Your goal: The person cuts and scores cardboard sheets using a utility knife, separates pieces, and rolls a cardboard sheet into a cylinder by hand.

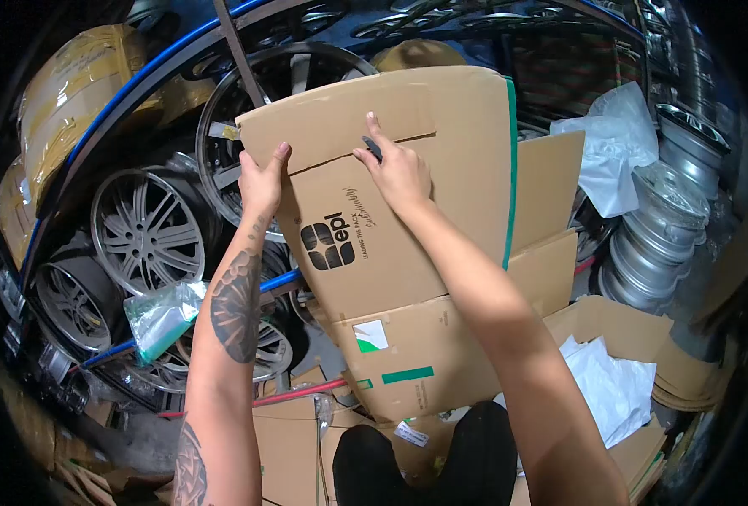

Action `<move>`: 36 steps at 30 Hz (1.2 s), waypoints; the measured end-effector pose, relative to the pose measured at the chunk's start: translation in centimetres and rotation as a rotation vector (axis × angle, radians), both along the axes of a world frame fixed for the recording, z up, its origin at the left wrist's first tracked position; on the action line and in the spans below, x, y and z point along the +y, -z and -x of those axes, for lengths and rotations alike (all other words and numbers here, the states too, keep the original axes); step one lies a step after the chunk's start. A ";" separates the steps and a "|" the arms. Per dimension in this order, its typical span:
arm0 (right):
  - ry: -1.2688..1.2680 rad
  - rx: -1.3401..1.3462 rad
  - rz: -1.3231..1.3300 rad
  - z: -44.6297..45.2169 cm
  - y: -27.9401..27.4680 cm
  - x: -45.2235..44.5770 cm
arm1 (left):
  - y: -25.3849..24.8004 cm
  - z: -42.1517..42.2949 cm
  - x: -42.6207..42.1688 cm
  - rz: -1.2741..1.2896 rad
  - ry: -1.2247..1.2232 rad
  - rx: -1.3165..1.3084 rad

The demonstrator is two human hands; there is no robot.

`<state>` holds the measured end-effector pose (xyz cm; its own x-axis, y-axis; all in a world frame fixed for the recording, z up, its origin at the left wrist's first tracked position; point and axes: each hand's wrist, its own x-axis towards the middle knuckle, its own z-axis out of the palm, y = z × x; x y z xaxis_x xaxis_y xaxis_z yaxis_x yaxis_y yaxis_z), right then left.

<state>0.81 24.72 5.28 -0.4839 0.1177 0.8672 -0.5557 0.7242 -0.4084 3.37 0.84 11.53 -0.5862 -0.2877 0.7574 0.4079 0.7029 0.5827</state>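
A large flattened cardboard box (467,185) with a printed black logo stands tilted in front of me. My left hand (261,181) grips its left edge, thumb on the front face and the other fingers partly hidden. My right hand (399,173) is closed on a small dark tool that looks like a box cutter (372,149), its index finger stretched out against the cardboard. The cutter's blade is hidden. A long straight slit runs across the cardboard from near my left thumb to right of my right hand. Green tape (511,169) lines the right edge.
Alloy wheels (150,232) sit on a rack with blue rails (281,280) at left. Bare silver rims (652,236) are stacked at right, near clear plastic wrap (610,143). An open carton (618,316) holding white sheeting (606,388) stands at lower right.
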 end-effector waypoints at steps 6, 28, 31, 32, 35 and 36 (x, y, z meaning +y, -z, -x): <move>0.042 -0.056 0.029 0.9 -1.8 -0.2 | -1.2 1.8 0.0 -0.068 0.152 0.181; 0.070 -0.094 -0.021 1.2 -1.4 -0.1 | -2.7 -0.2 5.7 -0.045 -0.353 0.160; 0.052 -0.136 -0.021 1.3 -1.5 0.4 | -3.4 1.2 6.6 -0.113 -0.398 0.027; 0.039 -0.152 -0.020 1.0 -1.6 0.6 | -3.5 1.3 6.4 -0.131 -0.354 0.005; -0.009 -0.219 -0.029 -0.2 -2.0 0.8 | -3.6 1.0 5.6 -0.111 -0.275 -0.048; -0.018 -0.205 -0.027 0.0 -1.9 0.8 | -3.6 0.9 5.5 -0.092 -0.266 -0.061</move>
<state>0.86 25.54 7.21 -0.6520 0.0857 0.7534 -0.4758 0.7274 -0.4945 2.46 6.38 15.12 -0.5246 -0.5039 0.6863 0.1780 0.7234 0.6671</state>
